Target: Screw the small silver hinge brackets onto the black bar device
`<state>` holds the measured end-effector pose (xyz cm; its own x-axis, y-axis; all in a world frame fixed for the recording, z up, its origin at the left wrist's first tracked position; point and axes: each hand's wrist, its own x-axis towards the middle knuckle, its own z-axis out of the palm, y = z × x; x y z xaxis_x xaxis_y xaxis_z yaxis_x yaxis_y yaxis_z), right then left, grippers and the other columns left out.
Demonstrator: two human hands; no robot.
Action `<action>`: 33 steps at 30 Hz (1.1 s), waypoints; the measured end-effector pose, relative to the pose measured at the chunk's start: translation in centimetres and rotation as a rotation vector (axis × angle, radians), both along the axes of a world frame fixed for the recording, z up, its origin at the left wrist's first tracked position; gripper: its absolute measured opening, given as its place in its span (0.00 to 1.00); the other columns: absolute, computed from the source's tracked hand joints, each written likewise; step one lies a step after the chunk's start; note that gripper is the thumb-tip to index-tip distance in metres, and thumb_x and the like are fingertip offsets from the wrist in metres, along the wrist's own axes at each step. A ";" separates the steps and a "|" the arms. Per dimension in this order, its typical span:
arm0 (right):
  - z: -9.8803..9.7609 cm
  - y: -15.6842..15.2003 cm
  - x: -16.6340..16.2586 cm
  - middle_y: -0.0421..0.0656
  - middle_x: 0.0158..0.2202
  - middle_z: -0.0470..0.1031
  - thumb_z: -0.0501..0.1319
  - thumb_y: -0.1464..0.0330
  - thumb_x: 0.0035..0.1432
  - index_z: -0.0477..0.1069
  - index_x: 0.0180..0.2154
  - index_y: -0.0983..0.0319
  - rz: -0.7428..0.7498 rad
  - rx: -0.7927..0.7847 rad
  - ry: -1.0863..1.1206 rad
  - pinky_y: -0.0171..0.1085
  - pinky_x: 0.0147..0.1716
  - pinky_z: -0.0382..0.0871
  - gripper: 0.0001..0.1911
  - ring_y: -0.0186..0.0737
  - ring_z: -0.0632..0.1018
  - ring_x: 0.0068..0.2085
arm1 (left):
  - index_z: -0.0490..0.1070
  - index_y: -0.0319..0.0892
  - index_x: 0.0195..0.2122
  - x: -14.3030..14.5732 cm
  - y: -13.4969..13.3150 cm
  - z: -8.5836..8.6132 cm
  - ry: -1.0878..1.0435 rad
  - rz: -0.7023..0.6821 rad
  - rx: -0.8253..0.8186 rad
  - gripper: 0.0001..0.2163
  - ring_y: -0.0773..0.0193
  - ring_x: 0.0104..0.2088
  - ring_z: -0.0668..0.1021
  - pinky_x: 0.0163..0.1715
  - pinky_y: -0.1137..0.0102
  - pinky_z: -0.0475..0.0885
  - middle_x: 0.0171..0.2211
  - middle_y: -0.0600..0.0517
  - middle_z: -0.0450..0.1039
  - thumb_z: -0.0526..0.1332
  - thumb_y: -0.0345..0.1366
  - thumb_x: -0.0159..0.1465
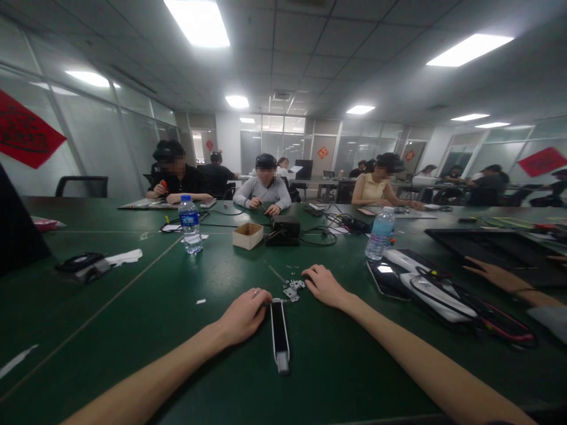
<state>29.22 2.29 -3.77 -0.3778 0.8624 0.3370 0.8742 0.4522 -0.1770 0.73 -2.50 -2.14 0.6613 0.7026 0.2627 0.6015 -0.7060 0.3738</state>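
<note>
My left hand [246,314] rests on the green table, its fingers bent and drawn together at the top end of a long, narrow device with a white frame and dark face [279,330]. What those fingertips hold, if anything, is too small to make out. Across from it, my right hand [326,287] lies palm down with fingers curved and a little apart, holding nothing visible. Its fingertips are beside a small heap of grey metal pieces [292,290]. The heap sits between both hands, just beyond the device. A thin strip [277,273] lies behind the heap.
Ahead stand an open cardboard box [248,237], a black box [283,230] with cables, and water bottles [190,224] [381,235]. Right are a phone [385,280], a white cabled device [436,294], a black tray [496,251] and another person's hand [489,274]. Several people sit opposite.
</note>
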 end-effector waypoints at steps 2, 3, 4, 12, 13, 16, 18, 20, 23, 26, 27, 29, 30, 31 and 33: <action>0.1 0.0 -0.1 0.49 0.43 0.71 0.54 0.70 0.63 0.72 0.45 0.63 0.000 0.005 -0.006 0.42 0.46 0.64 0.11 0.44 0.70 0.46 | 0.65 0.44 0.44 0.0 0.0 0.1 0.001 0.002 0.000 0.10 0.60 0.43 0.73 0.45 0.66 0.69 0.43 0.50 0.69 0.52 0.26 0.64; 0.1 -0.1 -0.1 0.48 0.42 0.71 0.54 0.71 0.63 0.72 0.44 0.62 0.008 0.007 -0.009 0.42 0.46 0.64 0.10 0.44 0.70 0.45 | 0.65 0.44 0.44 0.0 0.0 0.1 0.002 0.002 -0.001 0.10 0.60 0.43 0.73 0.45 0.66 0.69 0.43 0.49 0.69 0.52 0.26 0.64; 0.2 -0.1 -0.2 0.47 0.41 0.72 0.54 0.72 0.63 0.73 0.42 0.62 0.018 0.008 -0.012 0.41 0.45 0.64 0.10 0.43 0.70 0.45 | 0.65 0.44 0.44 0.0 0.0 0.1 0.002 0.003 -0.005 0.10 0.60 0.43 0.73 0.45 0.66 0.69 0.43 0.49 0.69 0.52 0.26 0.64; 0.9 -0.8 -0.6 0.48 0.42 0.72 0.53 0.76 0.61 0.71 0.43 0.63 0.074 0.044 0.006 0.42 0.44 0.64 0.12 0.43 0.71 0.45 | 0.65 0.43 0.45 0.1 -0.2 0.2 0.011 0.011 -0.011 0.10 0.60 0.42 0.72 0.44 0.66 0.69 0.43 0.49 0.69 0.52 0.27 0.64; 1.1 -1.1 -0.7 0.48 0.43 0.72 0.53 0.77 0.60 0.71 0.44 0.63 0.089 0.051 0.011 0.41 0.45 0.64 0.13 0.43 0.70 0.46 | 0.65 0.43 0.45 0.1 -0.1 0.2 0.009 0.007 -0.007 0.10 0.60 0.42 0.72 0.44 0.66 0.69 0.43 0.49 0.69 0.52 0.26 0.63; 1.6 -2.0 -1.5 0.47 0.44 0.72 0.55 0.77 0.58 0.70 0.45 0.63 0.188 0.052 0.021 0.41 0.47 0.63 0.14 0.41 0.70 0.46 | 0.65 0.44 0.44 0.1 0.0 0.1 0.009 -0.006 0.008 0.11 0.60 0.43 0.72 0.44 0.66 0.69 0.43 0.50 0.69 0.53 0.26 0.62; 1.8 -2.5 -2.1 0.46 0.43 0.72 0.57 0.74 0.59 0.70 0.45 0.62 0.263 0.040 0.032 0.41 0.46 0.64 0.12 0.41 0.71 0.45 | 0.65 0.44 0.44 0.2 0.0 0.0 0.011 -0.008 0.023 0.11 0.60 0.43 0.72 0.44 0.66 0.69 0.42 0.50 0.69 0.53 0.26 0.62; 1.8 -2.8 -2.5 0.46 0.41 0.73 0.57 0.72 0.60 0.71 0.44 0.62 0.308 0.031 0.056 0.41 0.45 0.65 0.10 0.42 0.72 0.43 | 0.65 0.44 0.43 0.2 0.0 0.0 0.008 -0.005 0.036 0.11 0.59 0.43 0.72 0.45 0.66 0.69 0.42 0.50 0.69 0.53 0.25 0.61; 1.6 -2.8 -2.7 0.46 0.40 0.72 0.56 0.74 0.61 0.72 0.41 0.62 0.339 0.022 0.087 0.40 0.43 0.68 0.08 0.41 0.72 0.42 | 0.64 0.43 0.43 0.3 -0.1 0.0 0.007 -0.009 0.043 0.11 0.59 0.43 0.72 0.45 0.66 0.68 0.42 0.49 0.69 0.53 0.24 0.61; 1.6 -2.7 -2.2 0.46 0.39 0.72 0.55 0.75 0.61 0.72 0.39 0.62 0.383 0.005 0.124 0.39 0.43 0.69 0.08 0.40 0.73 0.42 | 0.64 0.43 0.44 0.1 -0.2 0.0 0.011 -0.014 0.038 0.11 0.60 0.42 0.72 0.45 0.66 0.68 0.42 0.49 0.69 0.53 0.25 0.62; 1.7 -2.7 -2.0 0.46 0.39 0.72 0.55 0.76 0.61 0.72 0.39 0.62 0.393 0.001 0.144 0.38 0.43 0.70 0.08 0.39 0.73 0.42 | 0.64 0.44 0.44 0.1 -0.2 0.0 0.012 -0.012 0.033 0.11 0.60 0.42 0.72 0.45 0.66 0.68 0.42 0.49 0.69 0.53 0.25 0.62; 2.1 -2.6 -1.6 0.46 0.40 0.71 0.54 0.76 0.61 0.71 0.39 0.63 0.384 -0.010 0.172 0.38 0.43 0.70 0.09 0.39 0.73 0.42 | 0.64 0.44 0.44 0.1 -0.2 0.0 0.011 -0.005 0.022 0.10 0.60 0.42 0.72 0.45 0.67 0.69 0.42 0.50 0.69 0.53 0.26 0.62; 2.3 -2.5 -1.3 0.46 0.40 0.71 0.54 0.76 0.61 0.71 0.39 0.63 0.365 -0.016 0.173 0.38 0.43 0.70 0.09 0.39 0.73 0.42 | 0.64 0.44 0.44 0.0 -0.2 0.1 0.012 -0.002 0.016 0.10 0.60 0.42 0.72 0.45 0.67 0.69 0.42 0.50 0.69 0.53 0.26 0.62; 2.5 -2.5 -1.1 0.46 0.40 0.72 0.54 0.76 0.62 0.71 0.39 0.63 0.343 -0.024 0.167 0.39 0.43 0.70 0.09 0.39 0.73 0.42 | 0.64 0.44 0.44 0.1 -0.2 0.1 0.015 0.000 0.009 0.10 0.60 0.43 0.72 0.45 0.67 0.69 0.43 0.50 0.69 0.53 0.26 0.62; 2.9 -2.3 -0.6 0.46 0.39 0.72 0.53 0.76 0.62 0.71 0.39 0.63 0.304 -0.047 0.142 0.39 0.43 0.69 0.09 0.39 0.73 0.41 | 0.64 0.44 0.44 0.1 -0.2 0.2 0.023 0.007 -0.005 0.10 0.60 0.43 0.72 0.45 0.67 0.69 0.43 0.50 0.69 0.53 0.27 0.62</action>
<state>28.64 -0.05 -0.88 -0.5723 0.7332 0.3672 0.6658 0.6769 -0.3139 0.82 -2.74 -1.92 0.6626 0.7081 0.2439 0.6148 -0.7002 0.3628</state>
